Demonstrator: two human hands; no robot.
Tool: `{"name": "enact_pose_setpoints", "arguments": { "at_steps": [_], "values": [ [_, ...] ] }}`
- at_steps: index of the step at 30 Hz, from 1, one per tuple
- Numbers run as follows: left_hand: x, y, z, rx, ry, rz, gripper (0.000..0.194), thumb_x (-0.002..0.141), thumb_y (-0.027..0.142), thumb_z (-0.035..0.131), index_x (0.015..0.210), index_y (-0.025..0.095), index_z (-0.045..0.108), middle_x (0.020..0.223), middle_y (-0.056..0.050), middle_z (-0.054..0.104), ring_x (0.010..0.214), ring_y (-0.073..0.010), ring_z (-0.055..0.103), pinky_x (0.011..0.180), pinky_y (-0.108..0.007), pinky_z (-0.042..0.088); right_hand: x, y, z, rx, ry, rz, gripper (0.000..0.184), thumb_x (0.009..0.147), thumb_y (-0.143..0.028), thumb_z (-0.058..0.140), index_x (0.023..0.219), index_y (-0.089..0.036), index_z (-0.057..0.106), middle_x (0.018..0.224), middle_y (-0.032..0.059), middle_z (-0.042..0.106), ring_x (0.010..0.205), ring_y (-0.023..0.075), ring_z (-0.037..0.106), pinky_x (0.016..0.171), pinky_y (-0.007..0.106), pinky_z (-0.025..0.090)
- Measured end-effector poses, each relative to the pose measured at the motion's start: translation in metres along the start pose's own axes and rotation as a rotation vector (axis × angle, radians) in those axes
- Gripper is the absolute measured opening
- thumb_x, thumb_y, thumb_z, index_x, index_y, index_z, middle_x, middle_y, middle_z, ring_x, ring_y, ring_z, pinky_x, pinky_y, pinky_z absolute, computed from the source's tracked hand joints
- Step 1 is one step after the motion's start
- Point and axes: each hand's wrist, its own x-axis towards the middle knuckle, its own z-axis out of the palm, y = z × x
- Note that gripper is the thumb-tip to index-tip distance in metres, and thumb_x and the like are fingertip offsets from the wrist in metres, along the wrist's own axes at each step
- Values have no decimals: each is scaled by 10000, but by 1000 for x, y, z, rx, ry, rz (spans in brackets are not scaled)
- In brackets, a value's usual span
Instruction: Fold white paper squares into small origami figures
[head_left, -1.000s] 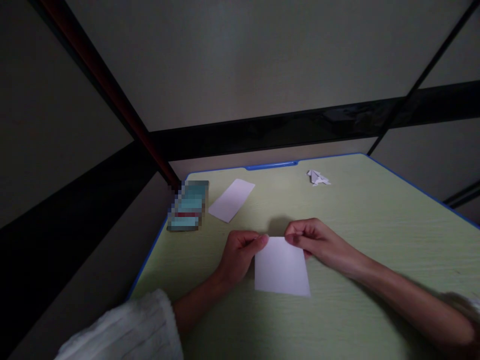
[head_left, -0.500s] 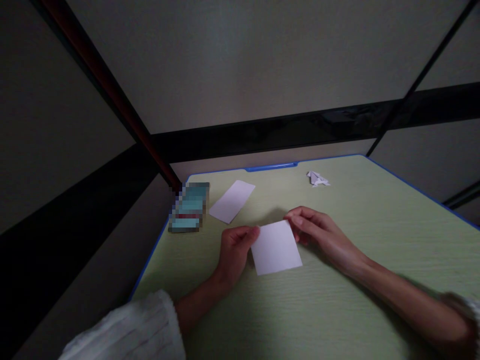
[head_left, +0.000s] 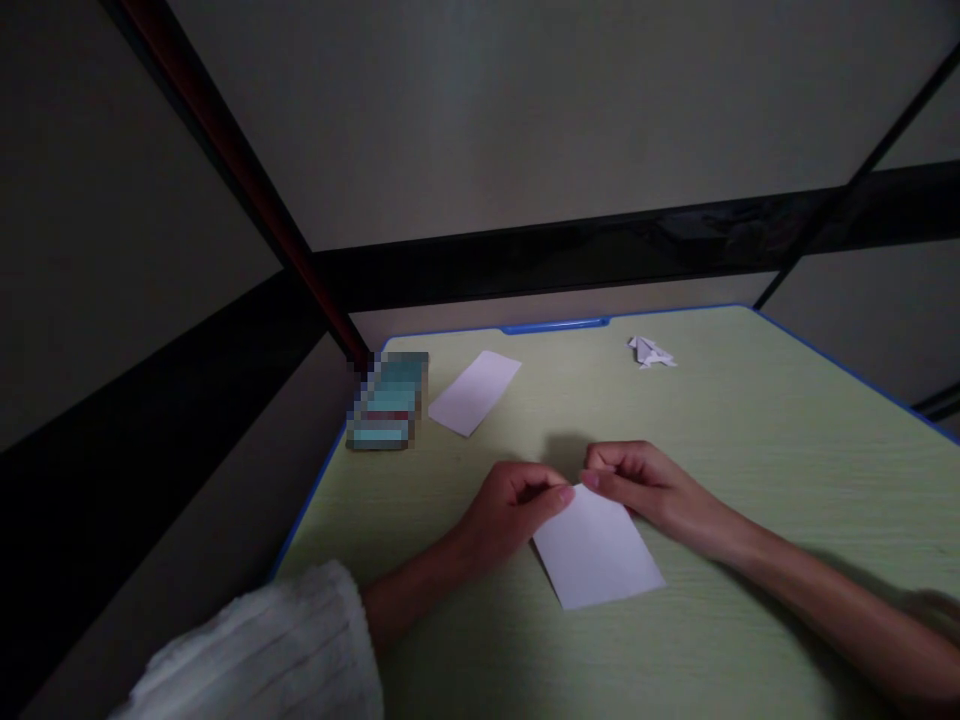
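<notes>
A white, roughly square sheet of paper is held above the table between my two hands. My left hand pinches its far edge near the left corner, thumb on top and fingers curled beneath. Close beside it, my right hand grips the same far edge, its thumb on the paper and its fingers bent behind. Both thumb tips are only a little apart. The near part of the sheet hangs toward me, flat and without a visible crease. The fingers under the paper are partly hidden.
Another white rectangular paper lies at the back left, beside a blurred-out teal item. A small folded white paper figure sits at the back right. The pale green table has a blue rim and a blue handle; panelled walls stand behind it.
Both hands have come closer together along the paper's far edge. The sheet has shifted right and nearer to me in the view. The camera view has moved slightly.
</notes>
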Motion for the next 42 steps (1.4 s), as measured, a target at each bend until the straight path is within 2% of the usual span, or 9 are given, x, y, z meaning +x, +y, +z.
{"name": "enact_pose_setpoints", "arguments": {
  "at_steps": [5, 16, 27, 30, 32, 34, 36, 38, 42],
  "values": [
    [-2, 4, 0, 22, -64, -31, 238, 677, 313, 485, 517, 137, 471, 449, 52, 360, 429, -54, 302, 419, -195, 207, -2, 1, 5, -9, -60, -4, 355, 743, -443, 498, 551, -165, 389, 491, -65, 317, 447, 50, 268, 400, 193, 188],
    [1, 3, -5, 32, -79, 26, 186, 657, 231, 480, 502, 128, 489, 465, 47, 383, 458, -56, 319, 441, -188, 231, -3, -3, -10, 83, 28, 25, 360, 660, -398, 601, 482, -162, 395, 396, -82, 342, 363, 29, 258, 355, 181, 164],
    [0, 5, -3, -119, -103, -84, 151, 638, 236, 506, 529, 133, 516, 434, 28, 506, 400, -83, 494, 409, -187, 360, -2, -1, -14, 259, 85, 64, 338, 584, -347, 657, 448, -161, 410, 338, -88, 336, 304, 13, 224, 312, 168, 107],
    [-1, 4, -5, -135, -106, -100, 162, 636, 254, 512, 531, 131, 518, 416, 21, 527, 376, -84, 503, 396, -187, 365, -4, -5, -21, 298, 177, 71, 342, 555, -349, 659, 440, -174, 389, 349, -78, 343, 303, 24, 257, 310, 175, 147],
    [-1, 3, -7, -146, -90, -101, 158, 626, 254, 517, 531, 127, 522, 408, 18, 532, 362, -81, 496, 390, -188, 367, -7, -10, -31, 326, 322, 47, 339, 536, -347, 656, 443, -192, 370, 372, -68, 354, 311, 41, 290, 307, 189, 180],
    [0, 3, -9, -158, -60, -79, 152, 621, 250, 518, 536, 124, 528, 409, 18, 534, 361, -82, 499, 392, -188, 369, -10, -15, -41, 355, 464, -30, 356, 525, -328, 659, 434, -208, 336, 374, -70, 324, 315, 50, 282, 301, 199, 183],
    [1, 2, -10, -178, -15, -40, 159, 636, 257, 511, 557, 122, 539, 430, 9, 549, 379, -86, 513, 405, -189, 373, -11, -17, -46, 365, 530, -88, 366, 533, -311, 665, 426, -206, 331, 379, -72, 308, 316, 44, 262, 304, 197, 167],
    [3, 2, -10, -218, 24, -23, 185, 655, 286, 505, 597, 118, 557, 472, -8, 572, 418, -98, 535, 415, -192, 378, -10, -14, -44, 346, 494, -83, 341, 550, -319, 662, 435, -199, 364, 391, -70, 324, 331, 45, 272, 324, 197, 172],
    [4, 3, -7, -254, 71, -30, 269, 631, 377, 544, 659, 113, 590, 557, -23, 586, 469, -105, 524, 421, -199, 379, -6, -7, -25, 137, 253, -34, 314, 602, -352, 641, 461, -173, 425, 397, -62, 365, 352, 41, 275, 350, 197, 167]
  ]
}}
